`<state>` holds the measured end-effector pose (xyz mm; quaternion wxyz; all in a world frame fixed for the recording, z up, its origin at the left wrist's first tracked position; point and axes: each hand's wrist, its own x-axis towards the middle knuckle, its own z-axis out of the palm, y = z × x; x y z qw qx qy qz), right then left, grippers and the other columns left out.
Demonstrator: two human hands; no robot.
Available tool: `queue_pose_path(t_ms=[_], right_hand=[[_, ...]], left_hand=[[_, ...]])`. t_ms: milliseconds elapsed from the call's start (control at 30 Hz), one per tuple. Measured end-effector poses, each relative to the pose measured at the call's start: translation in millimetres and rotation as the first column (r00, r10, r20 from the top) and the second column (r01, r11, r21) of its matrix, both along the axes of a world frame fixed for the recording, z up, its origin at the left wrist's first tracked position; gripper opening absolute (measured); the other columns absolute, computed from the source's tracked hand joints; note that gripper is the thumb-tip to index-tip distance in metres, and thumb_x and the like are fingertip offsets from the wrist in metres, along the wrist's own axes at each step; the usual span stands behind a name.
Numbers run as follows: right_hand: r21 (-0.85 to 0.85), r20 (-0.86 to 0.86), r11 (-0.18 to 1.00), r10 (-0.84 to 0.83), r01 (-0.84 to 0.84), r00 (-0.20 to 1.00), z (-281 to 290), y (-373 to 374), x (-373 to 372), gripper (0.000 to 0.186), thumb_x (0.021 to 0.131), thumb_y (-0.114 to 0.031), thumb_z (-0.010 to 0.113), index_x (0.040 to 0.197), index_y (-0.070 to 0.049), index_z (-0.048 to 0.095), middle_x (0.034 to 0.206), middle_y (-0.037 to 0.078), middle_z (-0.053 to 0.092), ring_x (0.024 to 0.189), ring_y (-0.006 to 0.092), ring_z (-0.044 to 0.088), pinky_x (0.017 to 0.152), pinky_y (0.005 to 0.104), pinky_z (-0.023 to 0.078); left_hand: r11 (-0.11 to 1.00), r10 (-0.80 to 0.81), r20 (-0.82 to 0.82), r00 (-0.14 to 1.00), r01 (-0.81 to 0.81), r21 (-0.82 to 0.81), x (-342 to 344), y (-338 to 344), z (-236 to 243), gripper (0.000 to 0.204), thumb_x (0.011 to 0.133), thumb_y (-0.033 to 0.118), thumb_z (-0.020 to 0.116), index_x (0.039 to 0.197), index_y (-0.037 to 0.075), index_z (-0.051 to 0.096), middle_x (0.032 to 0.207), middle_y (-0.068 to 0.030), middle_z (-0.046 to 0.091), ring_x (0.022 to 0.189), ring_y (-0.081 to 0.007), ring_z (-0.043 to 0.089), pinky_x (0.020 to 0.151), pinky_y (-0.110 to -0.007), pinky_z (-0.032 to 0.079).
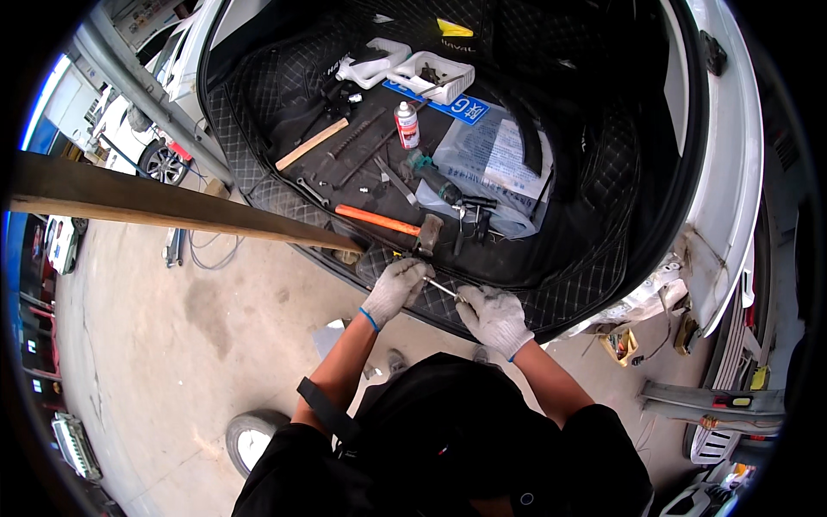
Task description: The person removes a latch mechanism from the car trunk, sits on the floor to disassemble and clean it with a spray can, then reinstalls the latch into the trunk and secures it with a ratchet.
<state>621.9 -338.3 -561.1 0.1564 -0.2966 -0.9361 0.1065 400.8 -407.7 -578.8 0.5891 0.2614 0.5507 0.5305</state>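
Observation:
Both my hands wear pale knitted work gloves and are over the near edge of an open car boot. A thin silvery metal rod [443,288] spans the gap between them. My left hand [398,288] is closed around its left end, and my right hand [494,315] grips the right end, so both ends are hidden. Just beyond my left hand lies a hammer [379,219] with an orange handle and a dark metal head. A green-and-black power tool [438,183] rests farther in, next to a small bunch of black items [474,217].
The quilted boot holds a spray can [407,126], a wooden stick [312,144], a spanner [313,191], cut white containers [444,73], a blue plate [461,108] and a plastic bag [495,159]. A long wooden beam [172,207] reaches in from the left. A wheel [254,441] lies on the floor.

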Motion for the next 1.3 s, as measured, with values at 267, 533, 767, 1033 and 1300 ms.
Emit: queue_pose_path(t_ms=[267,533,767,1033,1300], right_hand=[[0.058,-0.038,0.997,-0.039,0.042,0.999,-22,-1,4,0.028,0.091,-0.034,0.061,0.109,-0.013,0.063,0.089,0.011,0.065,0.085,0.0281,0.065,0.075,0.0447,0.05],[-0.554,-0.024,0.807,-0.264,0.207,0.964,-57,13,20,0.032,0.091,-0.031,0.058,0.112,-0.007,0.06,0.094,0.021,0.069,0.088,0.0415,0.066,0.081,0.05,0.051],[-0.77,-0.075,0.628,-0.264,0.112,0.962,-102,8,17,0.029,0.09,-0.027,0.061,0.11,-0.007,0.066,0.093,0.02,0.069,0.09,0.0375,0.067,0.08,0.0433,0.052],[-0.895,-0.123,0.44,-0.39,0.068,0.912,-103,25,-12,0.025,0.092,-0.021,0.061,0.109,-0.003,0.063,0.074,0.009,0.066,0.059,0.0172,0.06,0.057,0.0327,0.047],[-0.97,-0.13,0.241,-0.511,-0.003,0.849,-102,38,-33,0.022,0.093,-0.019,0.06,0.107,-0.002,0.063,0.069,0.002,0.058,0.049,0.0076,0.048,0.042,0.0243,0.037]], left_hand=[[0.981,-0.106,-0.006,0.994,0.104,-0.165,6,24,-18,0.026,0.098,0.028,0.056,0.098,0.003,0.062,0.061,0.0039,0.043,0.044,-0.0059,0.034,0.039,-0.024,0.024],[0.858,0.458,-0.472,0.754,-0.514,0.012,-42,24,-96,0.032,0.093,0.027,0.061,0.117,0.005,0.062,0.079,-0.0074,0.066,0.063,-0.0156,0.061,0.057,-0.031,0.05],[0.976,-0.092,-0.926,0.367,-0.152,-0.158,-29,11,-96,0.075,0.077,0.034,0.073,0.14,0.007,0.045,0.138,-0.0228,0.051,0.127,-0.0396,0.049,0.106,-0.045,0.04],[0.981,-0.127,-0.941,0.313,-0.103,-0.167,-30,29,-100,0.069,0.082,0.041,0.066,0.141,0.009,0.046,0.141,-0.0188,0.048,0.126,-0.0422,0.048,0.106,-0.049,0.039],[0.994,-0.075,-0.961,0.267,-0.051,-0.092,-35,58,-119,0.047,0.087,0.033,0.059,0.127,0.008,0.058,0.124,-0.0185,0.061,0.117,-0.0426,0.053,0.099,-0.049,0.044]])
